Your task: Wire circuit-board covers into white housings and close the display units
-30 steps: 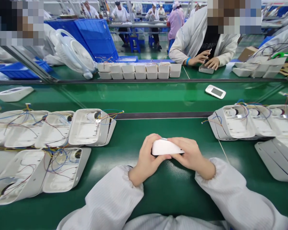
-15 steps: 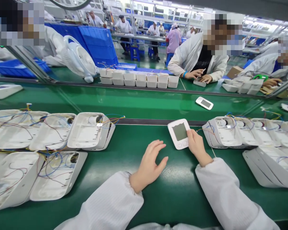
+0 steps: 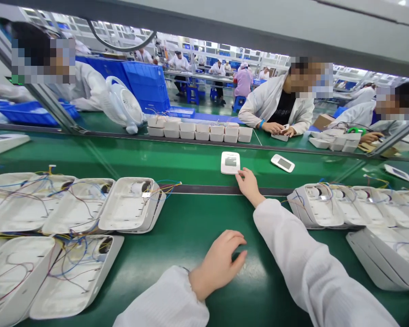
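A white display unit (image 3: pixel 230 170) with a grey screen lies on the green belt beyond the bench edge. My right hand (image 3: pixel 249 185) reaches over that edge, its fingers stretched out and the tips at the unit's near right corner. Whether they still touch it is hard to make out. Low over the green bench, my left hand (image 3: pixel 221 261) is half curled with thumb and fingers apart, holding nothing. Open white housings (image 3: pixel 126 206) with coloured wires and a small cylindrical part inside stand to the left. More wired housings (image 3: pixel 322 209) are lined up on the right.
Another white screen unit (image 3: pixel 282 163) is on the belt to the right. A metal post (image 3: pixel 51 104) slants up at left. Across the belt are small white boxes (image 3: pixel 187 131), a fan (image 3: pixel 126 104), blue crates (image 3: pixel 146 86) and co-workers in white coats.
My right hand has carried the display unit forward and left from above the bench onto the belt. The fingers have loosened around it. My left hand stays over the bench, and the view has tilted up.
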`<act>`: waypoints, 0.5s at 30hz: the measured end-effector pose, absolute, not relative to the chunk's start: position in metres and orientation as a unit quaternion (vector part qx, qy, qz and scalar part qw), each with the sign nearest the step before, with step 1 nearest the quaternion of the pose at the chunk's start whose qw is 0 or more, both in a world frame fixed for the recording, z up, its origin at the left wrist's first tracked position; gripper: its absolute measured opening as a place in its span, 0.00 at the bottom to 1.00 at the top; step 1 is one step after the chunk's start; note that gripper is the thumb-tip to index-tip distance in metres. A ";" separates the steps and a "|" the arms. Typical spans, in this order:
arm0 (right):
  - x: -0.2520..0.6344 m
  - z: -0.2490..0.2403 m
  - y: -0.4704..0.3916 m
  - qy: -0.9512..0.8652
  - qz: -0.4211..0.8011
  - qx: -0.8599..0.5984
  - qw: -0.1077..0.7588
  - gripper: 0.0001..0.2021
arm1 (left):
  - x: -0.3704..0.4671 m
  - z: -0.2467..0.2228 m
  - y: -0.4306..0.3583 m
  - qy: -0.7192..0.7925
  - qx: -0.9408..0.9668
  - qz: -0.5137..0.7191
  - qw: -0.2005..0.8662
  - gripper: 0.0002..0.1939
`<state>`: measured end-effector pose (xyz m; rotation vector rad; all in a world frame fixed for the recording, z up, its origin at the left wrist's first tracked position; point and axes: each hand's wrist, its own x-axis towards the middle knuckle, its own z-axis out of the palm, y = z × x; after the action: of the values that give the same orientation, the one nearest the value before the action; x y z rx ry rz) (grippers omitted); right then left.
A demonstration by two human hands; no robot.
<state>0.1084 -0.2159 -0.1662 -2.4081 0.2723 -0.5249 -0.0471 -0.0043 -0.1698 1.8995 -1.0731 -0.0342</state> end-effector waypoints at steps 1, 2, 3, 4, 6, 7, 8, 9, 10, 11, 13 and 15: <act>0.110 -0.167 -0.215 0.095 -0.203 -0.929 0.296 0.17 | -0.047 -0.170 -0.004 -0.436 0.770 -0.013 0.465 0.10; 0.111 -0.168 -0.216 0.086 -0.201 -0.939 0.267 0.17 | -0.047 -0.170 -0.004 -0.438 0.768 -0.013 0.467 0.10; 0.112 -0.169 -0.218 0.079 -0.196 -0.948 0.239 0.16 | -0.047 -0.170 -0.004 -0.439 0.767 -0.014 0.468 0.10; 0.113 -0.168 -0.223 0.076 -0.188 -0.956 0.211 0.16 | -0.047 -0.171 -0.005 -0.439 0.767 -0.014 0.468 0.10; 0.117 -0.164 -0.240 0.084 -0.168 -0.970 0.156 0.16 | -0.047 -0.172 -0.006 -0.438 0.767 -0.014 0.469 0.10; 0.120 -0.160 -0.252 0.099 -0.155 -0.974 0.130 0.15 | -0.047 -0.173 -0.006 -0.435 0.768 -0.013 0.469 0.10; 0.124 -0.156 -0.266 0.122 -0.141 -0.977 0.107 0.15 | -0.047 -0.174 -0.006 -0.434 0.769 -0.012 0.469 0.09; 0.128 -0.152 -0.281 0.151 -0.127 -0.976 0.087 0.15 | -0.047 -0.175 -0.007 -0.433 0.771 -0.011 0.466 0.09; 0.132 -0.149 -0.296 0.182 -0.114 -0.974 0.072 0.15 | -0.047 -0.175 -0.007 -0.435 0.774 -0.012 0.461 0.08; 0.135 -0.146 -0.311 0.210 -0.103 -0.970 0.060 0.16 | -0.048 -0.175 -0.007 -0.436 0.776 -0.014 0.455 0.07; 0.137 -0.146 -0.336 0.259 -0.088 -0.961 0.046 0.17 | -0.048 -0.175 -0.007 -0.440 0.780 -0.019 0.445 0.06; 0.136 -0.152 -0.350 0.295 -0.087 -0.950 0.043 0.19 | -0.048 -0.174 -0.007 -0.437 0.782 -0.023 0.443 0.06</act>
<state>0.1363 -0.3504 -0.1520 -2.9072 0.9035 -0.2652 -0.0483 -0.0071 -0.1738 1.9410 -1.0849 -0.0577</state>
